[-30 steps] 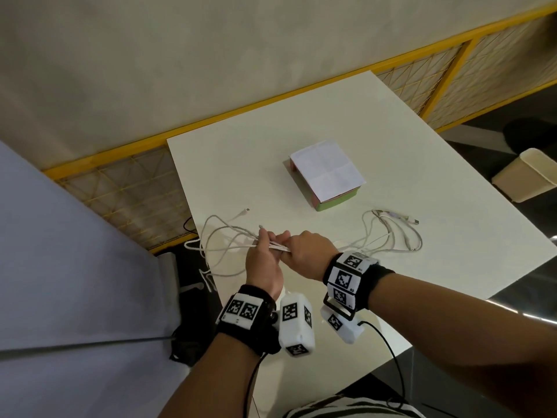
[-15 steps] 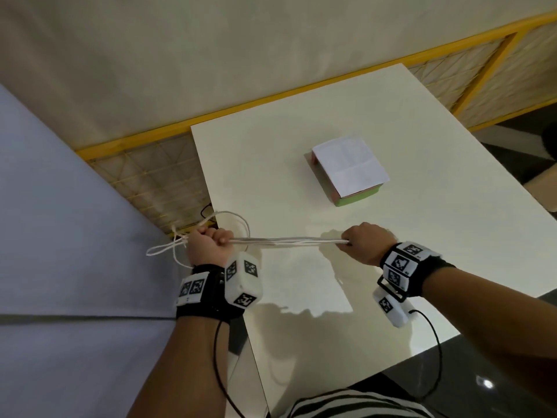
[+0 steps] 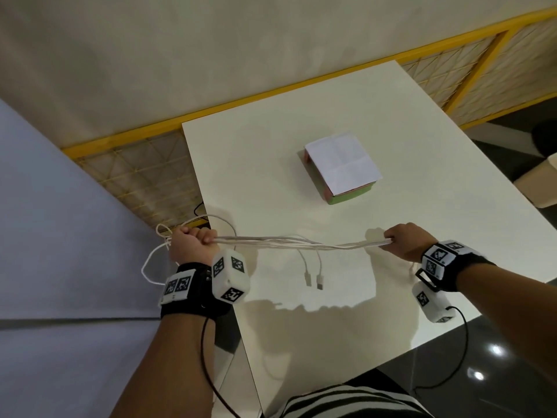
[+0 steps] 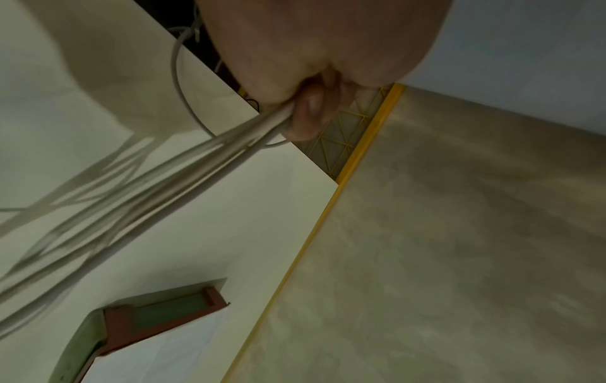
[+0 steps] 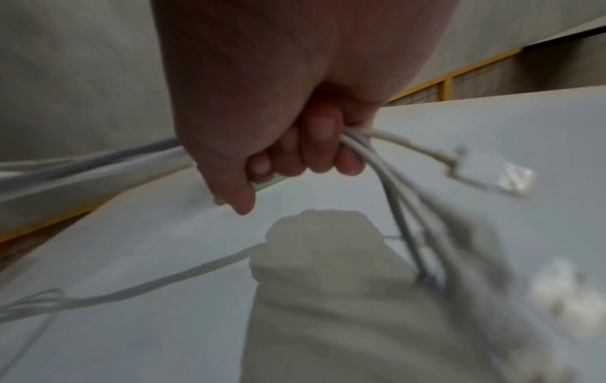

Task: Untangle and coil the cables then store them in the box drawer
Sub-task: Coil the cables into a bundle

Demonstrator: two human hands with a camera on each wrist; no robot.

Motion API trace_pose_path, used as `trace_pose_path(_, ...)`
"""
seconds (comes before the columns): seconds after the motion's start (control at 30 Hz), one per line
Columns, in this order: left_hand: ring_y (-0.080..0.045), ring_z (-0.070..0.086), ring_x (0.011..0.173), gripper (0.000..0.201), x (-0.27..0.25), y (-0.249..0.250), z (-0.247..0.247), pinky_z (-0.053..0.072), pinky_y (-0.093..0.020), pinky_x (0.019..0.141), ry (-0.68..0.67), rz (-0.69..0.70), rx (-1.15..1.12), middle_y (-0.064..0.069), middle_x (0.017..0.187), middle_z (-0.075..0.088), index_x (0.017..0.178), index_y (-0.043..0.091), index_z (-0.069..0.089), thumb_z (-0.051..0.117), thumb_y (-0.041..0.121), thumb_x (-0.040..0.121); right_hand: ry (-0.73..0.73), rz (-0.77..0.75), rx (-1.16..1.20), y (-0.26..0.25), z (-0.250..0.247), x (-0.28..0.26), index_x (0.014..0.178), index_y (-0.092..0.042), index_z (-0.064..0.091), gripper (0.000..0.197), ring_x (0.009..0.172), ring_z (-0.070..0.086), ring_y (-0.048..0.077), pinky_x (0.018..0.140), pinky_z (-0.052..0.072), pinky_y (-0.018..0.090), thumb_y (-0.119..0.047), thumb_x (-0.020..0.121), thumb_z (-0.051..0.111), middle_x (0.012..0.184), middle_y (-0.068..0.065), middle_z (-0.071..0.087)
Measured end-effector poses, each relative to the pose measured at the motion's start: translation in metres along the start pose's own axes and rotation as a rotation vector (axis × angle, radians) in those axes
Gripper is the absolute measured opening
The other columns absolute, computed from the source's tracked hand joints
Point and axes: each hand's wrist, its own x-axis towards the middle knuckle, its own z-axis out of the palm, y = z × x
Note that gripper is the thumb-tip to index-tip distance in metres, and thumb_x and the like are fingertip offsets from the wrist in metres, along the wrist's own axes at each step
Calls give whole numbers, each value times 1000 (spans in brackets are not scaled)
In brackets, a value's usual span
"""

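White table point(image 3: 422, 242) fills centre frame, box point(image 3: 342, 167) upper middle. Left hand point(image 3: 193, 245) and right hand point(image 3: 407, 244) each fisted around the cables point(image 3: 301, 243), bundle stretched between them above the tabletop; two plug ends point(image 3: 315, 280) dangle mid-span.

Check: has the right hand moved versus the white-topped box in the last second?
Yes. The right hand has pulled rightward, away from the left hand, and now sits right of the box, stretching the white cables.

Left hand point(image 3: 193, 245), right hand point(image 3: 405, 245) fisted, apart
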Motion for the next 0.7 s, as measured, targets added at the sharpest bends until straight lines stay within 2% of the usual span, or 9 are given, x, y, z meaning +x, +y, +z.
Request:
trace_pose_path(0.1, -13, 18, 29, 27, 8, -2, -4, 21, -15, 34, 30, -18, 7, 5, 41, 18, 58, 20, 21, 25, -2, 72, -4, 60, -12, 27, 1, -2, 55, -25, 45, 37, 71, 53, 28, 61, 37, 30, -37, 89, 53, 60, -3, 49)
trace_pose_path(0.23, -13, 18, 29, 20, 1, -7, -1, 20, -17, 35, -34, -26, -1, 5, 37, 17, 58, 19, 20, 30, 4, 51, 26, 103, -57, 50, 2, -7, 65, -23, 48, 30, 67, 52, 23, 55, 35, 30, -38, 91, 51, 64, -3, 51)
trace_pose_path(0.3, -13, 18, 29, 22, 0, -13, 1, 20, -17, 35, -51, -42, 14, 6, 37, 18, 58, 20, 20, 29, 0, 61, 12, 104, -37, 55, 6, -8, 76, -19, 50, 22, 70, 57, 24, 56, 37, 29, -36, 89, 53, 70, 0, 55)
trace_pose_path(0.37, -12, 19, 29, 28, 1, -20, 3, 21, -15, 35, -50, -54, 31, 6, 37, 18, 59, 20, 22, 24, 0, 80, -41, 86, -32, 56, 8, -8, 88, -19, 49, 18, 89, 61, 28, 67, 42, 31, -30, 84, 62, 88, 4, 60)
trace_pose_path(0.43, -12, 19, 30, 30, 0, -27, 6, 22, -14, 36, -56, -52, 54, 6, 38, 18, 60, 19, 24, 24, 3, 85, -110, 92, -60, 56, 12, -8, 115, -19, 47, 51, 106, 56, 27, 83, 45, 34, -27, 72, 74, 116, 7, 57)
trace_pose_path(0.5, -12, 19, 32, 30, -6, -32, 9, 23, -15, 36, -77, -61, 65, 6, 40, 19, 60, 18, 27, 26, 4, 87, -163, 113, -143, 48, 8, -8, 144, -18, 22, 103, 124, 43, 30, 96, 41, 41, -31, 61, 82, 138, 9, 42)
trace_pose_path(0.53, -12, 19, 32, 31, -9, -35, 10, 23, -16, 36, -89, -64, 71, 6, 40, 19, 60, 18, 28, 27, 5, 88, -160, 99, -152, 40, 3, -8, 148, -20, 9, 118, 132, 34, 31, 101, 37, 45, -34, 58, 84, 146, 10, 32)
trace_pose_path(0.6, -12, 19, 33, 34, -15, -40, 12, 24, -17, 36, -116, -67, 77, 6, 40, 20, 60, 18, 30, 29, 7, 92, -111, 10, -58, 12, -17, -8, 149, -21, -3, 125, 141, 18, 32, 111, 28, 47, -38, 60, 84, 155, 10, 16)
trace_pose_path(0.7, -12, 19, 36, 35, -25, -45, 16, 25, -17, 38, -164, -70, 75, 7, 41, 20, 60, 19, 31, 30, 9, 93, -28, -253, 240, -58, -53, -19, 149, -18, 7, 104, 143, 17, 23, 115, 18, 35, -41, 73, 75, 157, 6, 15)
